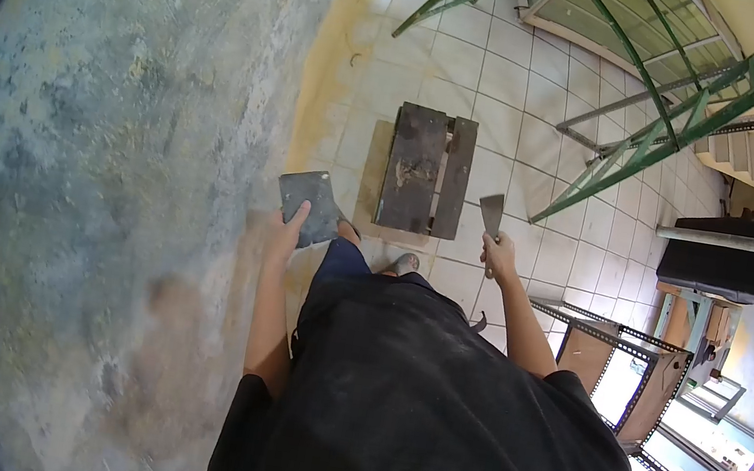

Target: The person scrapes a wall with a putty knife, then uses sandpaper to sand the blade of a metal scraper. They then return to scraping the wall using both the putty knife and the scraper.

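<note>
A dark, flat square plate [311,204] is in my left hand [288,229], with the thumb lying over its face. It is close to the patchy grey-blue wall [127,149]. My right hand [498,254] grips the handle of a scraper [491,214], its broad metal blade pointing away from me. Between and beyond my hands, a low dark wooden stool [414,168] stands on the white tiled floor [503,79]. What is on the plate, if anything, is too small to tell.
A green metal frame [627,161] stands ahead on the right. Perforated metal shelving [634,344] is near my right side, with a black-covered object [738,265] beyond it. Small steps [744,159] are at the far right. The wall runs close along my left.
</note>
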Demonstrator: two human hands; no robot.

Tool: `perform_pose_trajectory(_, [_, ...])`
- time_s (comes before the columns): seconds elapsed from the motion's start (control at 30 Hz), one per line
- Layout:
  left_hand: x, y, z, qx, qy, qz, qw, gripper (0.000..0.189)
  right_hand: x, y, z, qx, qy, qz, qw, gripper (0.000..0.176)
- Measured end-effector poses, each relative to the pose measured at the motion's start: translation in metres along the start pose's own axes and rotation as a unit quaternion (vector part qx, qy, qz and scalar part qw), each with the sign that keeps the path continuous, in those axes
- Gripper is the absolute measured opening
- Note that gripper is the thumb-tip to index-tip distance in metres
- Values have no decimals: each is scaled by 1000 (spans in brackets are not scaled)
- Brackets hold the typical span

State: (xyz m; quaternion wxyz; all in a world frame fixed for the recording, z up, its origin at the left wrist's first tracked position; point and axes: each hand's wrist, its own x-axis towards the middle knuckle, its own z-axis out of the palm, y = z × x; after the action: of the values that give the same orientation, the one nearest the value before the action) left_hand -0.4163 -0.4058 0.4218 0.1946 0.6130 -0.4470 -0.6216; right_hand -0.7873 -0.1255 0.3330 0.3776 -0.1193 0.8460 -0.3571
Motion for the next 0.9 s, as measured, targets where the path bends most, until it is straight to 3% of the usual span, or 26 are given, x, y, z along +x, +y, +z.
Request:
perform_pose_trajectory(0.13, [60,7,-8,19,-46,28,998,46,1,33,26,72,21,104,992,19])
perform_pose_trajectory(0.23, [85,29,-18,59,-57,37,996,44,2,78,49,206,28,230,951,13])
perform_pose_trajectory(0.27, [92,35,-24,63,-59,35,996,44,-4,86,57,208,29,234,949,13])
perform_pose_trajectory(0.33, [104,46,-29,116,-54,58,990,41,-7,93,66,117,10,273,955,12])
perform_pose_trajectory(0.4, [114,50,-33,108,-58,76,990,40,-22,46,75,12,16,290,957,15])
perform_pose_trajectory(0.47, [125,62,-28,100,-60,100,988,40,-6,50,83,49,-51,262,962,16])
perform_pose_trajectory(0.53, [126,72,-24,90,-48,122,987,38,24,62,90,38,-67,264,962,18])
perform_pose_trajectory(0.63, [139,81,-19,102,-40,113,988,36,74,32,99,20,-58,239,969,19])
perform_pose_trajectory(0.77, [157,104,-12,85,-54,77,992,34,156,-29,106,14,-63,113,992,27])
perform_pose_trajectory(0.83, [169,115,-9,29,-47,81,995,34,188,-88,109,-40,-71,81,993,36])
perform_pose_trajectory(0.9, [188,126,-6,55,-36,92,994,35,220,-141,120,-28,-75,72,994,44])
